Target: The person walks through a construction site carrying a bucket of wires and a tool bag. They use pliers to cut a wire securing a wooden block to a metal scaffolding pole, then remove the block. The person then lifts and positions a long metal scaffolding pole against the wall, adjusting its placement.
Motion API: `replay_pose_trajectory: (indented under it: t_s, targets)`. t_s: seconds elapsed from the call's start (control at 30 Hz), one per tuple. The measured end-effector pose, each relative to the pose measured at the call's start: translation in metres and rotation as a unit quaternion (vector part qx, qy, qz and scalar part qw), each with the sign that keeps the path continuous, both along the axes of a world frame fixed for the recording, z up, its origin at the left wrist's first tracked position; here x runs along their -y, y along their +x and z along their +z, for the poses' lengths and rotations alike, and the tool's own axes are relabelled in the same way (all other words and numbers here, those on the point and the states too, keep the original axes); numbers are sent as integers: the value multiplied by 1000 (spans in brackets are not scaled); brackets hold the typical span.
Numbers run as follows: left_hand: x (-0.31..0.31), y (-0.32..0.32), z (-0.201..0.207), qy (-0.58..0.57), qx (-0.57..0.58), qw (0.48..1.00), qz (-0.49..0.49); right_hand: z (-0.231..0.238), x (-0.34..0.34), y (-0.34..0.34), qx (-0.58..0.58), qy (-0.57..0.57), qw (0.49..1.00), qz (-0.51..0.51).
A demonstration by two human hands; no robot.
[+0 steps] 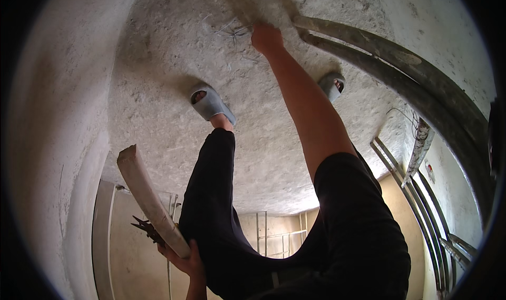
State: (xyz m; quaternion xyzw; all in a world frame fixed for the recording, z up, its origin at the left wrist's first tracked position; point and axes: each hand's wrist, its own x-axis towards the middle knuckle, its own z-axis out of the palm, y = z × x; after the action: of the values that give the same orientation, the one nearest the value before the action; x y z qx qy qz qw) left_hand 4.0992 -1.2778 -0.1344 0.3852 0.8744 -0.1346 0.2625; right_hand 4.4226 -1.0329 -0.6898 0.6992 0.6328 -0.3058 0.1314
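Observation:
Low on the left, my left hand (182, 259) is wrapped round the end of a long, pale, dusty square-edged bar (150, 197), which looks like a wooden batten. Beside the bar, at the same hand, dark pliers (147, 229) stick out with their jaws apart. My right hand (267, 39) reaches down to the rough floor, fingers curled and mostly hidden behind the back of the hand. Thin loose wires (233, 34) lie on the floor just left of it, some running up to the fingers. Whether it grips a wire is hidden.
Long metal pipes (369, 41) curve along the right wall, and more thin pipes (416, 210) lean farther down that side. Near them stands a stained post (420, 150) with wire. My grey slippers (211, 104) straddle the floor (158, 115). A plastered wall (63, 89) rises at left.

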Motion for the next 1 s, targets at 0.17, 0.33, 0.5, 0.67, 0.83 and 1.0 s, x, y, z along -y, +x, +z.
replay_pose_trajectory:
  t_s: [0.17,0.33,0.5,0.67,0.83,1.0]
  targets:
    - [0,2,1,0,1,1000,21,15,-49,9,28,35,998,42]
    - [14,-2,4,-15,-37,999,-11,24,-93,27,18,-17,991,-135]
    - [1,4,1,-33,-35,999,8,-5,-80,53,84,40,990,-111]
    - [8,8,5,-5,-50,999,4,-4,-83,61,122,29,989,-74]
    - [6,9,8,-26,-31,999,-21,13,-68,46,160,124,976,79]
    - [-14,17,8,38,50,997,33,122,-49,13,105,135,981,88]
